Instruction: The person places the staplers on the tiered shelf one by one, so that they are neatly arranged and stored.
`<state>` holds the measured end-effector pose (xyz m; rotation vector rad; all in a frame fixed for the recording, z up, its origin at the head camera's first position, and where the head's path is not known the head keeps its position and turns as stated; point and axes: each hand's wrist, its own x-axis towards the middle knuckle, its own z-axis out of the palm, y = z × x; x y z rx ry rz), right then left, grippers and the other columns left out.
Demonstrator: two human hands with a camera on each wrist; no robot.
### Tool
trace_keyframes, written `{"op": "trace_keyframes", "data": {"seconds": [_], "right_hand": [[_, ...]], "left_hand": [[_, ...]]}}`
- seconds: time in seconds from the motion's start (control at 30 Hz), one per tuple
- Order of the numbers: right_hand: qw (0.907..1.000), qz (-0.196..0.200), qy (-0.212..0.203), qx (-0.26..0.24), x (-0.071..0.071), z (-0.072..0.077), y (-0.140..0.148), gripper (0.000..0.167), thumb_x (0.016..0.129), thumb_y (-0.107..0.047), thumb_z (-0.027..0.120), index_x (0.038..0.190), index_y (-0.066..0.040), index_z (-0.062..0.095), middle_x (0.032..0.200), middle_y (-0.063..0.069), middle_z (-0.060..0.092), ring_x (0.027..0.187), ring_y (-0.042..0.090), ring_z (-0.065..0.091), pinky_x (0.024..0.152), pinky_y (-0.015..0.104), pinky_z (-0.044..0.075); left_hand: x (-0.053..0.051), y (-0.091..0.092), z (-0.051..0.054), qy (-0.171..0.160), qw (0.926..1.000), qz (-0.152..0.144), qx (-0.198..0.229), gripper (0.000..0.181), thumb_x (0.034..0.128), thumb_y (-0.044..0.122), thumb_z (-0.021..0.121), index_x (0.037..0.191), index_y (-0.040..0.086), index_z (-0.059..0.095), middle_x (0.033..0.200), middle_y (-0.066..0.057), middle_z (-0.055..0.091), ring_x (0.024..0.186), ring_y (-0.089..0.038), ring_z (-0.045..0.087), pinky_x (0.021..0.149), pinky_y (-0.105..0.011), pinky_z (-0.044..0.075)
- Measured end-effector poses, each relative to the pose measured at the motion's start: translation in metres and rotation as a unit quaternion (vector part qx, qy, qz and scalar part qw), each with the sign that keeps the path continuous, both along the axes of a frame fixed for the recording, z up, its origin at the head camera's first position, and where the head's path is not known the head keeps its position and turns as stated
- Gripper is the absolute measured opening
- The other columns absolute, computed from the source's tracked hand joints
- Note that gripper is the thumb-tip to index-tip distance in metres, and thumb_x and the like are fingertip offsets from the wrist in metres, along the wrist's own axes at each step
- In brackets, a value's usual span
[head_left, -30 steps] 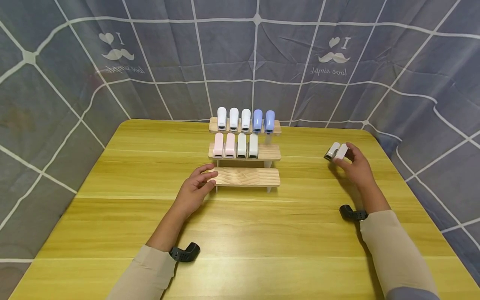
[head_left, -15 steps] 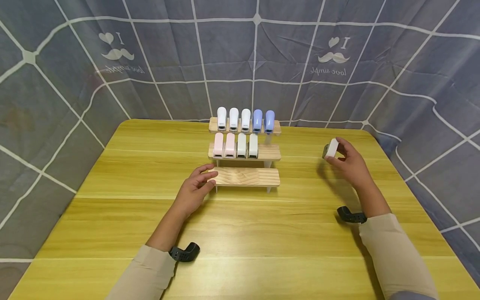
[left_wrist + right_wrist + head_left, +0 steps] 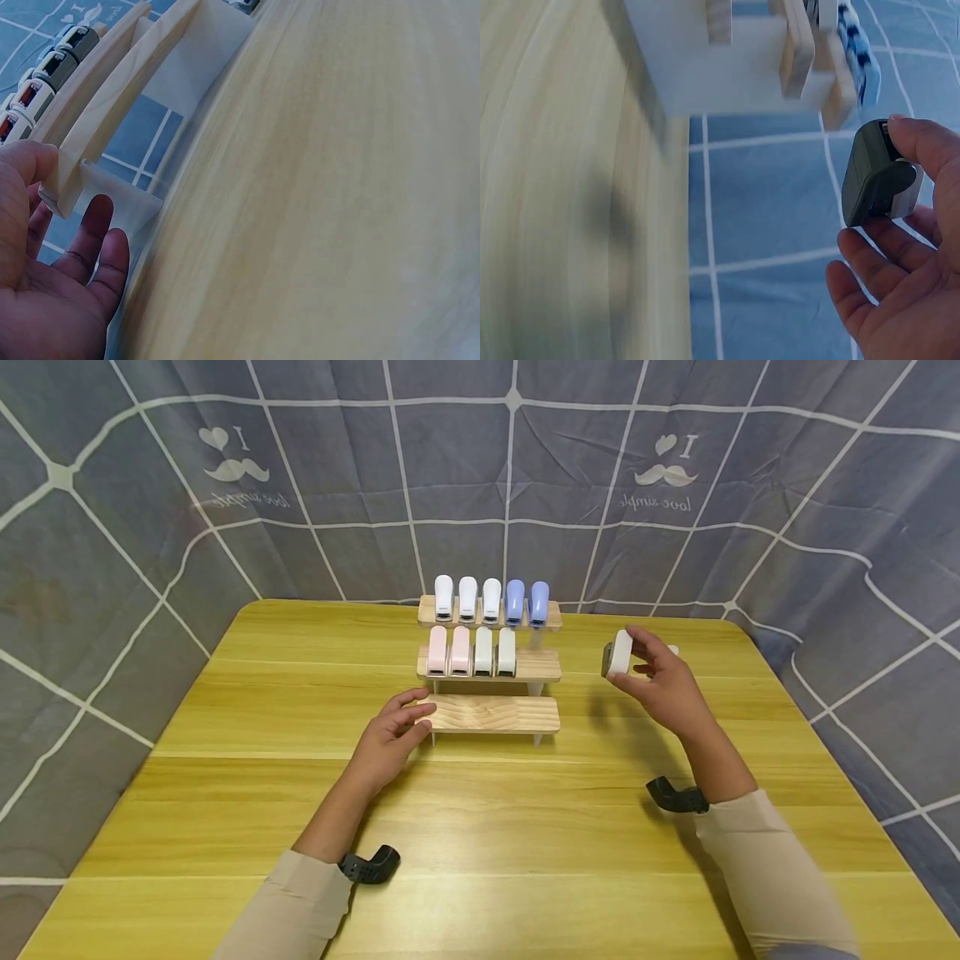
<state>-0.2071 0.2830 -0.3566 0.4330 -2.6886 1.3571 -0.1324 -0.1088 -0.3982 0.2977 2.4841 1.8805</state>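
Note:
My right hand (image 3: pixel 672 692) pinches a small white stapler (image 3: pixel 621 652) between thumb and fingers, raised above the table right of the stand. Its dark grey underside (image 3: pixel 868 176) shows in the right wrist view. At the left end of the lowest tier, my left hand (image 3: pixel 384 745) holds the wooden display stand (image 3: pixel 491 714) between thumb and fingers; its other fingers (image 3: pixel 112 266) hang loose beside the translucent side support. Two pink staplers (image 3: pixel 448 650) and two pale grey-white staplers (image 3: pixel 495 652) stand on the middle tier. White staplers (image 3: pixel 467 597) and blue staplers (image 3: pixel 527 602) fill the top tier.
Part of another white object (image 3: pixel 673 650) shows behind my right hand, mostly hidden. The yellow wood-grain table (image 3: pixel 480 843) ends at a grey curtain (image 3: pixel 465 460) with white lines, which surrounds it at the back and sides.
My right hand has lifted the white stapler away from another beside it and carried it left toward the stand. My left hand has stayed in place.

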Motion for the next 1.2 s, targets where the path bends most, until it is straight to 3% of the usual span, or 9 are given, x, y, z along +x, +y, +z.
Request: {"op": "trace_keyframes", "data": {"seconds": [0.33, 0.8, 1.2], "right_hand": [[0.9979, 0.05, 0.028, -0.029, 0.001, 0.0, -0.034, 0.073, 0.089, -0.006, 0.074, 0.151, 0.0, 0.036, 0.138, 0.02, 0.052, 0.127, 0.034, 0.048, 0.1, 0.052, 0.04], [0.9944, 0.083, 0.04, -0.051, 0.004, 0.0, -0.066, 0.07, 0.087, -0.008, 0.077, 0.148, -0.003, 0.043, 0.133, 0.016, 0.057, 0.124, 0.03, 0.051, 0.103, 0.049, 0.04], [0.9936, 0.099, 0.039, -0.037, 0.002, -0.006, -0.085, 0.069, 0.087, -0.008, 0.077, 0.148, -0.004, 0.043, 0.134, 0.017, 0.057, 0.122, 0.031, 0.053, 0.105, 0.049, 0.038]], "left_hand": [[0.0, 0.0, -0.001, 0.001, 1.0, -0.004, 0.004, 0.031, 0.0998, 0.004, 0.058, 0.127, -0.011, 0.061, 0.15, -0.018, 0.042, 0.136, -0.034, 0.041, 0.104, -0.048, 0.037], [0.0, 0.0, 0.001, -0.005, 0.9999, -0.003, 0.009, 0.031, 0.0999, 0.003, 0.058, 0.127, -0.012, 0.061, 0.15, -0.018, 0.041, 0.138, -0.035, 0.039, 0.107, -0.049, 0.035], [-0.001, 0.0, 0.0, 0.002, 1.0, -0.004, 0.007, 0.031, 0.0997, 0.003, 0.058, 0.127, -0.012, 0.061, 0.15, -0.018, 0.042, 0.137, -0.035, 0.039, 0.107, -0.049, 0.035]]}}
